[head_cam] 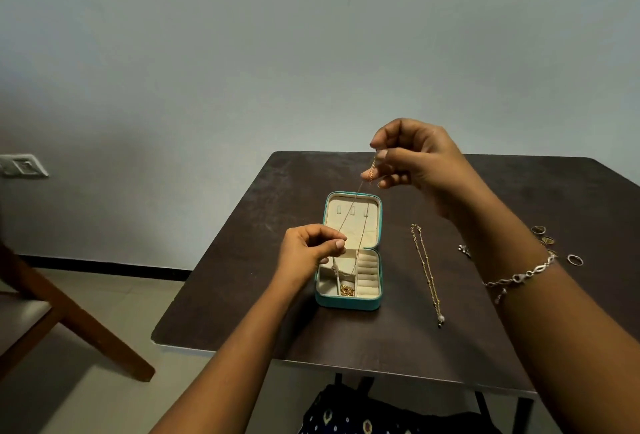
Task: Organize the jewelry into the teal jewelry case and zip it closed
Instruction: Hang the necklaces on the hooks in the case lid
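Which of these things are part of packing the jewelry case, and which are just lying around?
Job: teal case, thin chain held over it, beaded necklace, loose rings, gold chain already inside.
Not the job: wooden chair, wall socket, worn bracelet.

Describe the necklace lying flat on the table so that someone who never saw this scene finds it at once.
On the dark table, look right of the open teal jewelry case. There a thin gold necklace with small beads lies stretched out, a pendant at its near end. Unlike the other chain, which the left hand and right hand hold up, nothing touches it; rings lie farther right.
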### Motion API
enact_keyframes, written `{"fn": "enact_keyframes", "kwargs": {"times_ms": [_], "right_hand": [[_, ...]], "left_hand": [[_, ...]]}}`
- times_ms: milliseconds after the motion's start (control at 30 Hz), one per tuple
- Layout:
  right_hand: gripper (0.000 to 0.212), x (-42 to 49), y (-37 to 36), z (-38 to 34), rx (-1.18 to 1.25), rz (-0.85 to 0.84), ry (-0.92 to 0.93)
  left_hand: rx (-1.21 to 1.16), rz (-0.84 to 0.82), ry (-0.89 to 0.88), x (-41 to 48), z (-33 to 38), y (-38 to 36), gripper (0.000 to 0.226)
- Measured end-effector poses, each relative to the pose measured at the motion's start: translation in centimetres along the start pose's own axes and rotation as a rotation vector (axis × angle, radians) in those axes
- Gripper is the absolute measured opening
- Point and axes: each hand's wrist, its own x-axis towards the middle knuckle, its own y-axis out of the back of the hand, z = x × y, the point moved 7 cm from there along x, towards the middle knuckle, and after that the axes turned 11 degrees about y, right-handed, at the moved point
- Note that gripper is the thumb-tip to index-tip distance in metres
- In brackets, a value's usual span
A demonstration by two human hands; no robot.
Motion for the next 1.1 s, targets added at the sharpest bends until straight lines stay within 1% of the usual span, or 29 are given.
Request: {"fn": "enact_keyframes", "kwargs": {"times_ms": [133, 267, 467, 533, 633, 800, 933, 1033, 1100], "right_hand": [[0.024, 0.4, 0.9, -0.9, 0.021, 0.046, 0.022], [0.026, 0.6, 2.0, -1.4, 0.004, 0.082, 0.049], [0.026, 0.2, 3.8, -1.0, -0.025, 0.129, 0.015], [0.022, 0.0, 4.4, -0.8, -0.064, 0.124, -0.015], [0.016, -0.3, 5.0, -0.1, -0.134, 0.064, -0.078], [0.018, -0.5, 5.9, 0.9, -0.355, -0.11, -0.2], [0.021, -0.2, 7.1, 1.4, -0.688, -0.24, -0.27], [0.024, 0.3, 8.3, 1.6, -0.833, -0.258, -0.291], [0.018, 0.6, 9.0, 1.4, -0.837, -0.227, -0.289]], "left_hand": [[-0.079, 0.002, 0.038, -0.1, -0.3, 0.1, 0.012], [-0.084, 0.007, 0.066, 0.0, -0.7, 0.4, 0.009], [-0.129, 0.043, 0.096, 0.1, -1.0, 1.1, 0.011], [-0.134, 0.062, 0.119, 0.3, -1.3, 1.5, 0.011], [-0.16, 0.071, 0.149, 0.4, -1.5, 1.9, 0.01], [-0.26, 0.07, 0.159, 0.1, -1.2, 1.8, 0.008], [-0.281, 0.03, 0.161, 0.0, -1.0, 0.9, 0.009], [-0.269, 0.006, 0.174, -0.1, -0.9, -0.1, 0.008], [-0.244, -0.017, 0.179, -0.2, -0.9, -0.8, 0.008]]}}
